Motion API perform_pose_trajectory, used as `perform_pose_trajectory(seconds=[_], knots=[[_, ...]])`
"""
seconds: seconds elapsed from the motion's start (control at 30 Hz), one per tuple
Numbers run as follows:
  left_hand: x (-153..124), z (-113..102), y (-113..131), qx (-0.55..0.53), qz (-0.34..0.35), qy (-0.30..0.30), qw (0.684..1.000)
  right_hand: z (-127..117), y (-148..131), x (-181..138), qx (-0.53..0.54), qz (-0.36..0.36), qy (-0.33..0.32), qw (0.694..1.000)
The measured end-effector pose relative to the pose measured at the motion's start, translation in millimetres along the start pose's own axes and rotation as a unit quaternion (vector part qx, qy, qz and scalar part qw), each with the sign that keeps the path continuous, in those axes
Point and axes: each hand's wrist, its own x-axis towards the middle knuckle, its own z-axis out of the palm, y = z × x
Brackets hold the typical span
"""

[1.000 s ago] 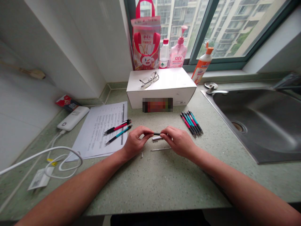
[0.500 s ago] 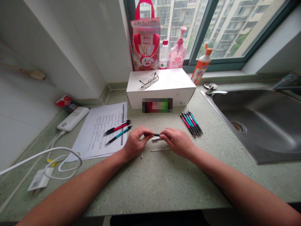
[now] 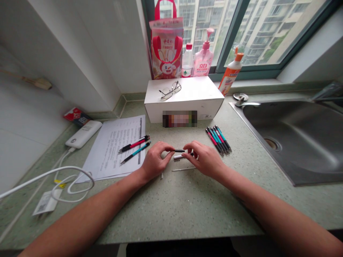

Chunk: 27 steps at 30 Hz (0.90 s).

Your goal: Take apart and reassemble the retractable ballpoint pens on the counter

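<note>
My left hand point(image 3: 157, 160) pinches a short black pen barrel piece point(image 3: 179, 150) between thumb and forefinger, just above the counter. At the piece's right end is my right hand point(image 3: 205, 159), its thumb and forefinger parted around the tip; whether a fingertip touches it I cannot tell. Below the piece lies a silvery-white pen part point(image 3: 178, 157), partly behind my right fingers. A thin pen refill point(image 3: 182, 169) rests nearer to me, its right end under the right hand. Beside my left wrist sits a tiny pale piece point(image 3: 162, 176).
Several red and blue pens point(image 3: 218, 140) lie in a row at right. More pens point(image 3: 135, 151) rest on printed sheets point(image 3: 107, 142). Behind stands a white box point(image 3: 187, 91) with glasses point(image 3: 170, 90). A power bank point(image 3: 84, 134) with its white cable is left, a sink point(image 3: 292, 142) right.
My right thumb and forefinger have parted from their pinch on the black piece, showing more of it. My left hand keeps its hold.
</note>
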Motion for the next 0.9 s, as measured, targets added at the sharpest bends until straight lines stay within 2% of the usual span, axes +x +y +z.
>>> perform_pose_trajectory(seconds=[0.07, 0.13, 0.2, 0.27, 0.37, 0.47, 0.63, 0.9], knots=[[0, 1, -4, 0.048, -0.043, 0.003, 0.998, -6, -2, 0, -0.016, -0.010, -0.016, 1.000], [0, 3, -8, 0.093, -0.073, -0.008, 0.993, -9, -4, -1, -0.038, -0.038, -0.076, 0.996], [0, 4, -10, 0.133, -0.082, -0.029, 0.987, -10, -6, -2, -0.057, -0.059, -0.134, 0.988], [0, 5, -10, 0.168, -0.078, -0.047, 0.982, -10, -8, -2, -0.068, -0.069, -0.164, 0.982], [0, 3, -6, 0.188, -0.052, -0.041, 0.980, -9, -10, -4, -0.079, -0.074, -0.170, 0.980], [-1, 1, 0, 0.161, 0.003, -0.041, 0.986, -10, -9, -5, -0.103, -0.063, -0.169, 0.978], [-3, -1, 7, 0.137, 0.078, -0.112, 0.981, -16, -2, -4, -0.141, -0.036, -0.165, 0.975], [-4, 2, 6, 0.177, 0.080, -0.145, 0.970, -21, 3, 1, -0.177, 0.003, -0.168, 0.970]])
